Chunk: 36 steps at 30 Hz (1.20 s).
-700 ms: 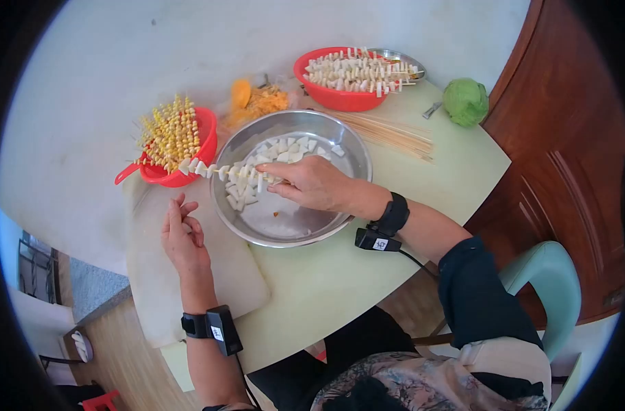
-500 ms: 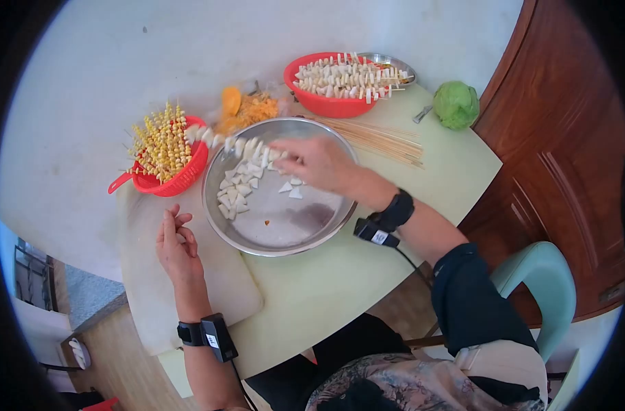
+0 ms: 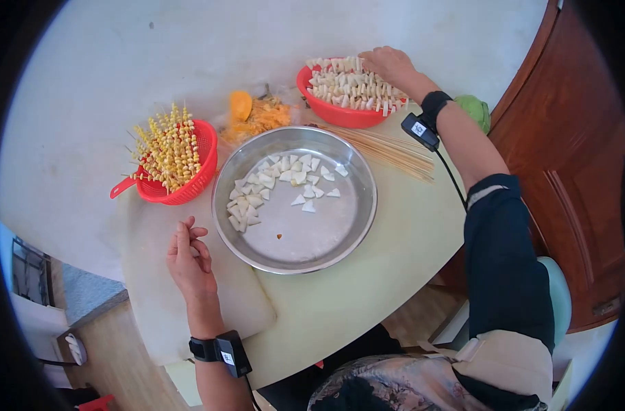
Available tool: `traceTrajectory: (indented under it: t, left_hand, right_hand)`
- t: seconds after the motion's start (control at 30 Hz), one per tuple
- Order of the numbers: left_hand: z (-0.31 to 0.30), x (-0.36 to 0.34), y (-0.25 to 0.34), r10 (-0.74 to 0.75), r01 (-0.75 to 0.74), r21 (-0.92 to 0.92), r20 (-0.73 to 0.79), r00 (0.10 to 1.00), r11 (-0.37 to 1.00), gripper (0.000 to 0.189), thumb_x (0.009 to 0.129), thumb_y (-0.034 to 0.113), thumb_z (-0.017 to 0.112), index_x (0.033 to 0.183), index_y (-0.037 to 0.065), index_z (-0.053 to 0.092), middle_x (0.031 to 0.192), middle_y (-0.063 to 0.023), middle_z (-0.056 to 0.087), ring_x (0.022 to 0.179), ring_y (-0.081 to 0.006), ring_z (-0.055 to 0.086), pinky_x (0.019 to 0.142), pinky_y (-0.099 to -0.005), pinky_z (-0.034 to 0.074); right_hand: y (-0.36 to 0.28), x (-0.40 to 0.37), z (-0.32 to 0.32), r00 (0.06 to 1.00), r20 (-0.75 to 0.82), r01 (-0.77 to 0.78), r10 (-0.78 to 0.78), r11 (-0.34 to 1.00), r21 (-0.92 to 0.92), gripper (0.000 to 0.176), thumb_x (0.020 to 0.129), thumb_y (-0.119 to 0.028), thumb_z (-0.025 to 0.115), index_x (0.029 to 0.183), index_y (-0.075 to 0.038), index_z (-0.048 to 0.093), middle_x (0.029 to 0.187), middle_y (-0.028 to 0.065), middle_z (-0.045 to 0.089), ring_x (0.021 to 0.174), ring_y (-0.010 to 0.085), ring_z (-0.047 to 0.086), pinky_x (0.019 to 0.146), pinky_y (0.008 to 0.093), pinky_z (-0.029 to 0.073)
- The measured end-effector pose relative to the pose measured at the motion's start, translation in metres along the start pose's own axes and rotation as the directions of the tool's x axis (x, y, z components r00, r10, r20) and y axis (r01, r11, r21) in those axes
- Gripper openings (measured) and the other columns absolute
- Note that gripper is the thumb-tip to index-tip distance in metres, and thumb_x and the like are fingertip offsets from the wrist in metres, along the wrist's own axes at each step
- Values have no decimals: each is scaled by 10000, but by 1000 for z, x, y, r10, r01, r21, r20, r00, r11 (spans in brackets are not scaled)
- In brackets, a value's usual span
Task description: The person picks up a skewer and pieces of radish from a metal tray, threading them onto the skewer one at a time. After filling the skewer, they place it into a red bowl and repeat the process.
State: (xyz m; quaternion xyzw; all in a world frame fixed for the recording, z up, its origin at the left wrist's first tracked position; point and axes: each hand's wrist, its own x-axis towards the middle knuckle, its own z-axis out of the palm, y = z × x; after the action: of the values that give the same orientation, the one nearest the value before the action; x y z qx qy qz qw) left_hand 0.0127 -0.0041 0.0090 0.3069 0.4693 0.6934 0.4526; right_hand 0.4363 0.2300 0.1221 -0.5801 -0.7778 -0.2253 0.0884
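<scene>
At the surface's far edge, the right hand [image 3: 392, 66] met the skewers [image 3: 353, 89], grip hidden from me; level stacking seemed steadiest; the left hand [image 3: 191, 264] hung loosely open

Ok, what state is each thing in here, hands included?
Left hand, empty, fingers curled
Right hand, at the white skewers, grip unclear
Red bowl, heaped with white skewers
Red colander, heaped with yellow skewers
Metal basin, partly covered with white pieces
Sticks, bare, loosely bunched
Orange shreds, piled up
Cabbage, partly hidden

Soft, fairly bright light; pale sheen on metal basin [image 3: 319, 236]; fisheye-curved edges, black corners.
</scene>
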Motion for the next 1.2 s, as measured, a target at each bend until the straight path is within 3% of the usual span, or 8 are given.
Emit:
traceTrajectory:
  t: [0.2,0.27,0.37,0.5,0.57,0.77,1.0,1.2]
  left_hand:
    - [1,-1,-1,15,-15,39,1,1000,999,324,949,265,529,1042,-38,596,767,-52,614,412,-18,382,322,-166,220]
    - [2,-1,-1,7,-7,40,5,1000,999,323,950,264,526,1049,-36,595,770,-51,615,410,-19,379,322,-165,217]
    - [-1,1,-4,23,-24,50,15,1000,998,331,951,271,523,1056,-35,595,781,-55,615,410,-19,377,319,-163,212]
    - [-3,3,0,-10,10,-1,48,999,1000,338,936,253,547,1112,-35,567,821,-42,611,476,-15,409,361,-163,257]
    - [-2,6,1,-85,81,-188,-11,996,979,325,892,122,549,1175,-33,515,954,-60,589,630,-44,470,475,-186,353]
    - [-37,31,-22,-21,105,-331,248,969,938,418,749,-88,467,1162,-23,478,1139,-128,501,845,-180,508,709,-263,423]
    - [-24,29,-18,9,74,-268,297,955,960,319,793,-111,451,1098,-28,498,1124,-161,531,1059,-284,547,891,-337,464]
    - [-14,24,-18,36,62,-303,306,951,951,249,846,-99,443,1081,-43,501,1087,-186,547,1058,-330,570,894,-369,503]
  right_hand:
    - [-1,-4,27,991,-53,-127,126,992,-23,357,906,-290,505,1229,-142,530,1139,75,554,1133,237,472,903,506,347]
    - [-1,-18,20,910,-415,8,-15,1000,-17,326,888,-274,538,1183,-138,568,1066,66,586,1066,229,514,857,461,377]
    - [-18,-53,-3,867,-494,94,-70,995,25,282,862,-254,573,1114,-134,617,1014,50,599,988,208,547,809,402,391]
    - [-33,-114,-19,898,-344,267,-274,961,-69,236,850,-234,583,1050,-129,653,933,42,618,919,190,575,766,352,392]
    - [-39,-139,-18,984,-68,171,-167,983,70,204,848,-193,578,993,-75,658,926,63,611,935,231,576,798,383,418]
    - [-31,-174,31,989,146,-73,34,959,273,202,807,-221,596,867,-43,670,895,137,625,885,312,612,767,444,491]
    - [-36,-175,47,998,48,28,-39,977,210,170,764,-175,613,860,-48,673,843,153,627,836,306,616,748,430,483]
    - [-50,-172,40,985,138,-117,102,987,107,93,750,-146,605,787,-74,651,854,124,635,838,307,622,734,425,486]
